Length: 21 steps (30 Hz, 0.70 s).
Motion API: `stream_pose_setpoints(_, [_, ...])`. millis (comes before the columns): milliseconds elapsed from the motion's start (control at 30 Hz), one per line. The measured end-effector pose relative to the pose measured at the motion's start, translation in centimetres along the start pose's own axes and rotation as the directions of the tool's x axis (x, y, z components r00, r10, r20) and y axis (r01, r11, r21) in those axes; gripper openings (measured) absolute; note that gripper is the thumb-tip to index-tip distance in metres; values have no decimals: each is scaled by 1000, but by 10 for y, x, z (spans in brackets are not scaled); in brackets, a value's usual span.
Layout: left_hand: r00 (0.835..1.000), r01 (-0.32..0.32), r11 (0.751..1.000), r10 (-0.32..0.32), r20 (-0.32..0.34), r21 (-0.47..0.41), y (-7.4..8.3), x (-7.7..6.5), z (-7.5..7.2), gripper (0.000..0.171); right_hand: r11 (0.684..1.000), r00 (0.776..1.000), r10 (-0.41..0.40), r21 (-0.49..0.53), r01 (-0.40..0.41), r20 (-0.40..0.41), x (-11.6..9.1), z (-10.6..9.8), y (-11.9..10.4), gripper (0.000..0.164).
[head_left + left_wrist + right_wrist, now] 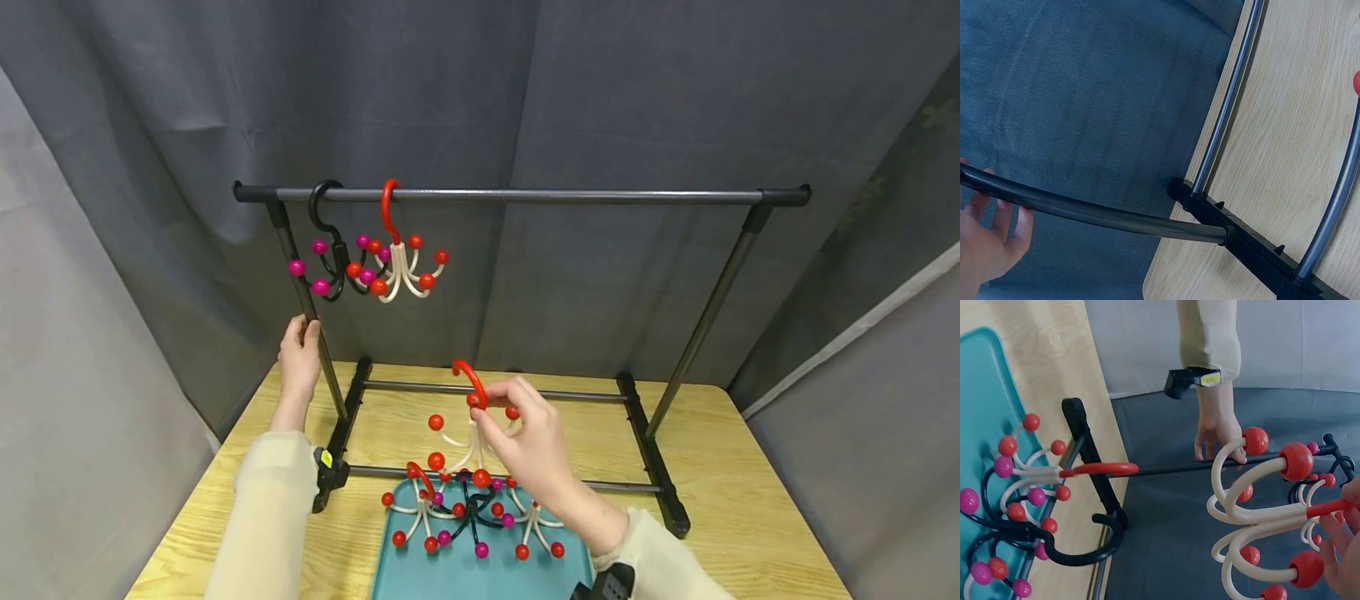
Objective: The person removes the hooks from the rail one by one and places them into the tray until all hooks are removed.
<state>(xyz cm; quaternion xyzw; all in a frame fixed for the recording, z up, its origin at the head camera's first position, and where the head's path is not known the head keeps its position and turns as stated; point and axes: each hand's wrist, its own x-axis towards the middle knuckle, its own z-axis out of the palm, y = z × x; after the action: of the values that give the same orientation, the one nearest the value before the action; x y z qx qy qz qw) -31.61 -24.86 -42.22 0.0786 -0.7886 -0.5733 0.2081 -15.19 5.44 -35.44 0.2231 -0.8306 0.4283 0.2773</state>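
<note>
My right hand (pixel 531 433) pinches a multi-arm hanger by the base of its red hook (pixel 471 379). Its white curved arms (pixel 1260 515) end in red balls and hang above the tray in the head view. My left hand (pixel 299 360) grips the left upright post (pixel 1116 217) of a metal rack, fingers behind it in the left wrist view. From the rack's top bar (pixel 585 197) hang a black hanger (pixel 339 258) with magenta balls and a red-hooked white hanger (pixel 397 267), side by side near the left end.
A teal tray (pixel 420 579) at the front of the wooden table (pixel 750 500) holds a black hanger (pixel 472 512) and white hangers (pixel 532 525), tangled closely. The rack's lower bars (pixel 495 388) and black feet (pixel 652 454) stand behind it. Grey curtains (pixel 637 100) enclose the table.
</note>
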Motion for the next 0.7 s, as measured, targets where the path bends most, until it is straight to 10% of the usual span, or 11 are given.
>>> stream_pose_setpoints(700, [1000,5,1000,-5,5,-4,-2,1,0,34,991,982,28,125,-52,185,-35,17,-5,17])
